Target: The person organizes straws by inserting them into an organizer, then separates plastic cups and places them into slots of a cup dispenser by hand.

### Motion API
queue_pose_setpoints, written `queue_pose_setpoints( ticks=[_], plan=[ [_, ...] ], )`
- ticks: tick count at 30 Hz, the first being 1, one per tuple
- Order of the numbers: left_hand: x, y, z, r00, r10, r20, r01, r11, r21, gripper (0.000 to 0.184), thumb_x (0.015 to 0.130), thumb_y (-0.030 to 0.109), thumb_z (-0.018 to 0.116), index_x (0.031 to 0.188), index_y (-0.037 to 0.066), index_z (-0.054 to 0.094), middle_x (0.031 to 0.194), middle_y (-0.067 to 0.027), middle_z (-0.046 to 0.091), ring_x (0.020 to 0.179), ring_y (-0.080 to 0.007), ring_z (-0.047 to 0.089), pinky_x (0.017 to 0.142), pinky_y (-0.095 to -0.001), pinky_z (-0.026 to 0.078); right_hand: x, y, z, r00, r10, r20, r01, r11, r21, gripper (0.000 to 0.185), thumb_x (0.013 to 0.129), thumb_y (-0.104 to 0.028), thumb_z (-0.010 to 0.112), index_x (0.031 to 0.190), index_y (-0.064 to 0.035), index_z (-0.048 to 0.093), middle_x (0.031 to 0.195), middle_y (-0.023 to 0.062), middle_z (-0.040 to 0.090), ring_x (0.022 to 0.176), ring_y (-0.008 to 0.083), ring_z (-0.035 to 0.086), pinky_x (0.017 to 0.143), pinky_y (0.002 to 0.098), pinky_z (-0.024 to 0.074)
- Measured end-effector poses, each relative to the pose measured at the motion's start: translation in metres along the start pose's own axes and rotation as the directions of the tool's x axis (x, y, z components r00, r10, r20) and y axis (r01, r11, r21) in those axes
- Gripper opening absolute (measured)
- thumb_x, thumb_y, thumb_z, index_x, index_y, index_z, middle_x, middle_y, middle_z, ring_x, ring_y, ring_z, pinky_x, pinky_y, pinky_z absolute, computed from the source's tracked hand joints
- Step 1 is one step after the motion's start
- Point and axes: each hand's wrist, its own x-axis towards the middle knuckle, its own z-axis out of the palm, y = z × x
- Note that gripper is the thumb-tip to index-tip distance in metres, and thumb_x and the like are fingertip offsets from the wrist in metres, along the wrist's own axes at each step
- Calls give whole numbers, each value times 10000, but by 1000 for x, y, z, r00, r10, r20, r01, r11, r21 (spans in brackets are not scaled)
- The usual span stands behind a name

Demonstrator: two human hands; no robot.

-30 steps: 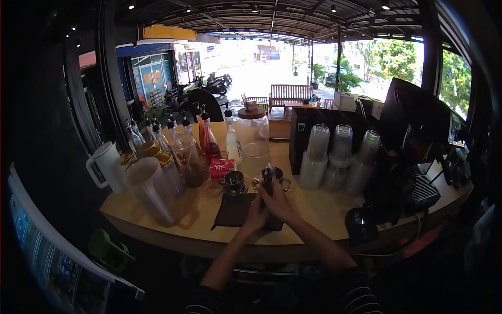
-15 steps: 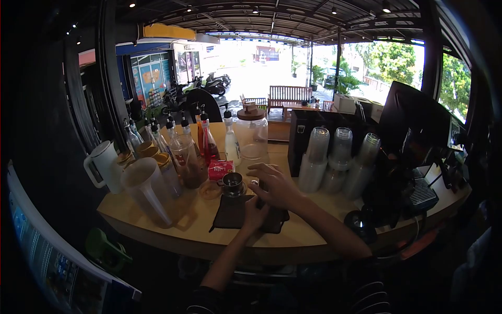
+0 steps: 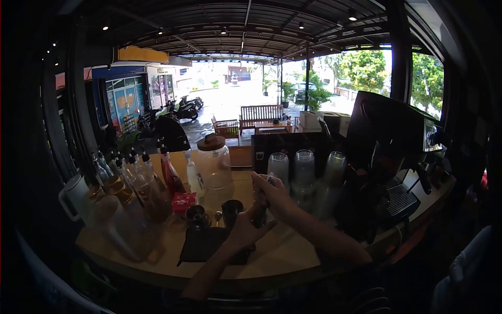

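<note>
Over the middle of the counter my left hand [image 3: 244, 229] is curled around something dark and hard to make out, with its thumb stretched to the right. Just above it, my right hand [image 3: 274, 198] has its fingers closed at the top, where a small shiny bit shows. The two hands are close together. A dark metal cup [image 3: 231, 207] stands directly left of them. Beside that lie a spoon [image 3: 218, 216] and another small metal cup [image 3: 197, 215]. Below the hands, a black cloth mat [image 3: 204, 246] lies on the counter [image 3: 293, 259].
A red packet [image 3: 184, 201] lies behind the cups. Pump bottles [image 3: 172, 175] and a clear pitcher [image 3: 119, 227] crowd the left side. Behind stands a wooden-lidded glass jar [image 3: 214, 165]. Stacked plastic cups [image 3: 304, 172] and an espresso machine [image 3: 387, 167] are on the right.
The view has swung right and up. My hands, lower over the mat before, are now raised together right of the dark cup, and the right fingers have closed from a spread pose.
</note>
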Motion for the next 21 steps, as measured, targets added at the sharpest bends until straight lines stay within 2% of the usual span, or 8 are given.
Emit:
queue_pose_setpoints(
  ticks=[3,5,7,11,15,17,19,21],
  plan=[
    [39,7,14,970,241,-26,-237,965,113,526,728,278,735,1103,33,460,878,-60,594,759,-144,600,668,-271,482,3,-42,-29,996,-47,-79,43,997,-57,360,909,-337,524,635,-148,389,508,-65,328,415,44,297,408,219,249],
    [70,22,20,972,235,-26,-231,967,112,528,737,247,730,1131,57,434,922,-54,576,804,-144,591,698,-281,488,16,-72,-53,992,-87,-93,78,993,-89,406,905,-375,518,604,-153,361,492,-61,308,403,46,286,396,225,227],
    [105,31,24,996,78,48,-64,968,-243,431,791,196,671,1137,86,438,955,-23,536,888,-107,544,742,-284,451,26,-107,-70,971,-207,-118,198,977,-80,410,898,-385,527,602,-156,360,485,-58,300,391,49,277,383,233,215],
    [181,27,41,971,196,-135,-220,955,-201,366,807,249,661,1073,59,495,877,-28,579,789,-105,574,659,-266,464,53,-166,-98,895,-365,-256,314,924,-220,461,891,-427,513,558,-159,341,468,-52,291,368,58,266,372,229,213],
    [231,43,50,986,115,-118,-128,985,-112,352,826,267,636,1056,35,505,866,-53,594,770,-110,577,634,-281,468,83,-216,-128,854,-443,-273,353,878,-323,499,875,-489,493,535,-149,360,460,-41,318,360,68,278,367,236,220],
    [255,42,59,973,166,-159,-180,981,-76,359,821,269,638,1043,19,508,844,-71,599,746,-125,586,623,-292,474,106,-225,-145,713,-654,-252,464,710,-530,540,862,-541,461,507,-144,376,459,-34,336,378,69,290,392,241,233],
    [282,32,69,942,285,-178,-293,956,-17,356,815,264,640,1034,14,512,831,-86,602,714,-152,596,618,-301,480,130,-224,-162,639,-709,-300,411,643,-646,574,877,-517,439,506,-79,425,461,19,379,417,112,347,432,293,289],
    [302,28,78,927,331,-177,-332,943,27,368,808,269,639,1033,8,511,842,-104,604,698,-181,602,628,-307,486,146,-222,-181,490,-847,-206,299,385,-873,568,884,-432,465,562,34,501,501,133,504,486,240,490,521,389,377]
  ],
)
